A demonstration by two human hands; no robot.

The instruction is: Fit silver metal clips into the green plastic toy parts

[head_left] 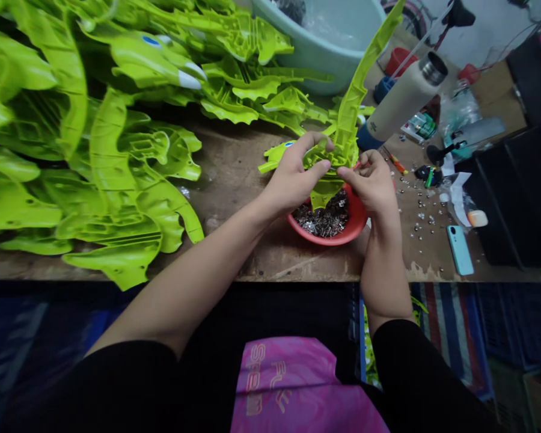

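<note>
Two sleeves [415,367], two hands [293,175] at one green part [348,114], one red bowl [357,213]

Near the centre, your part [348,114] is lime green, like the heap [110,156] at upper left, where one piece [133,57] shows a blue oval [151,41] and white patches [190,79]. Your bowl [329,240] is red, your sleeves [417,373] black, your cloth [291,373] at lower centre marbled magenta with pale lettering [255,379].
</note>
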